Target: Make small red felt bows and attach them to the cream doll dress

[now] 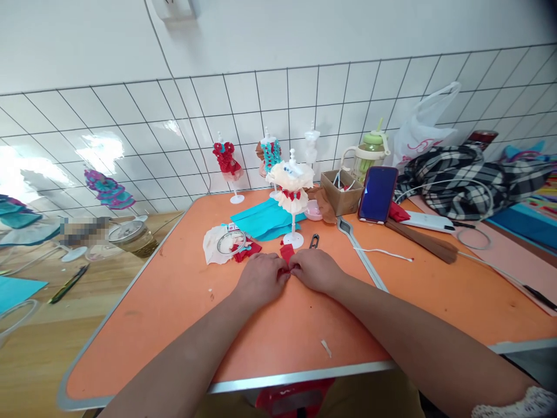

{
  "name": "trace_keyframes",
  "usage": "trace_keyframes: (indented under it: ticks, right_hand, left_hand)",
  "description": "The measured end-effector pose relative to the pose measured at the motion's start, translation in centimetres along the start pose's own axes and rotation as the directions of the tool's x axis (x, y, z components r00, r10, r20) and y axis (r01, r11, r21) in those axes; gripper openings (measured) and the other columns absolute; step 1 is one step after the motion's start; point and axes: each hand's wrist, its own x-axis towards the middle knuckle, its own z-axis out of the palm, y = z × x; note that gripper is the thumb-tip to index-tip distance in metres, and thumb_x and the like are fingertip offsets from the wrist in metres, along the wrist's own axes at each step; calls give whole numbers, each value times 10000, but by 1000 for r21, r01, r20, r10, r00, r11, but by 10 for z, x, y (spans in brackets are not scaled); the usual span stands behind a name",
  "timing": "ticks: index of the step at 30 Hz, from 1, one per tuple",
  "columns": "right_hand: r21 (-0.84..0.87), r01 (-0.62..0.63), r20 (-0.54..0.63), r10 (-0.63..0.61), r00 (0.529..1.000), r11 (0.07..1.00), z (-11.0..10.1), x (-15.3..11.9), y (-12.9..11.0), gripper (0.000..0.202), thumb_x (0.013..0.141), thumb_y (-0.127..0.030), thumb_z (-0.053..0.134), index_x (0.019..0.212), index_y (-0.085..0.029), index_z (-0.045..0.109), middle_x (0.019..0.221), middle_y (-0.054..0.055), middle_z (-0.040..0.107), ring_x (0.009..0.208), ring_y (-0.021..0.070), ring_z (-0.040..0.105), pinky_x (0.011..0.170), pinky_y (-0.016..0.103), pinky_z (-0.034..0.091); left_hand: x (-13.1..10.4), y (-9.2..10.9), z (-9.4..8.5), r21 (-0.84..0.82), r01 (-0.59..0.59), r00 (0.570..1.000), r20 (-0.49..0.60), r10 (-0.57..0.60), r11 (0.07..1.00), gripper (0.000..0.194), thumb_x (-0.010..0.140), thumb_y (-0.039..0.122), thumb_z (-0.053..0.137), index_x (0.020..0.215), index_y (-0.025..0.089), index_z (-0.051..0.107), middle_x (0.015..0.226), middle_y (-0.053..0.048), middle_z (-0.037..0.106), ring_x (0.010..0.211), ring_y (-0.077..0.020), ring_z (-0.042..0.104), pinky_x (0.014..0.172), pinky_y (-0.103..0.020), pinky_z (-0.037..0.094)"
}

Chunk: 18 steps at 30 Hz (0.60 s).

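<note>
A small strip of red crepe paper (287, 252) lies between my hands on the orange table. My left hand (263, 277) pinches it from the left, fingers curled inward. From the right, my right hand (317, 270) grips the same red piece, fingertips close to the left ones. Most of the paper is hidden under the fingers. Just behind stands a miniature dress form (292, 194) in a cream ruffled dress with a red band. A dark thread snipper (314, 241) lies right behind my right hand.
Turquoise paper sheets (265, 219) and a tape roll (231, 240) with red scraps lie behind left. Behind right are a cardboard box (342, 193), a propped phone (378, 194), long tweezers (361, 252) and a green-lidded bottle (372, 152). More dress forms (226, 159) stand along the tiled wall.
</note>
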Motion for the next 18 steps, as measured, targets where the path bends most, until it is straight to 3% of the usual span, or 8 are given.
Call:
trace_keyframes:
  ticks: [3, 11, 18]
  right_hand:
    - [14, 4, -12, -4, 1000, 1000, 1, 0, 0, 158, 832, -278, 499, 868, -250, 651, 893, 16, 661, 786, 166, 570, 580, 242, 277]
    - [62, -40, -23, 41, 999, 997, 2, 2, -2, 155, 826, -281, 508, 864, -243, 654, 874, 21, 665, 783, 168, 571, 597, 247, 284]
    - [41, -53, 6, 53, 999, 998, 1, 1, -4, 180, 834, -266, 494, 876, -242, 667, 886, 31, 664, 799, 174, 583, 608, 247, 311]
  left_hand:
    - [1, 1, 0, 3, 32, 999, 4, -32, 999, 180, 828, 333, 523, 876, 228, 661, 790, -36, 654, 732, -193, 578, 640, -302, 350]
    - [5, 0, 1, 4, 36, 999, 12, -36, 999, 188, 831, 246, 512, 840, 241, 701, 804, -32, 675, 746, -181, 593, 629, -285, 351]
    - [2, 2, -3, -22, 67, 998, 23, -67, 998, 210, 829, 322, 513, 849, 228, 699, 826, -45, 671, 767, -188, 592, 621, -286, 358]
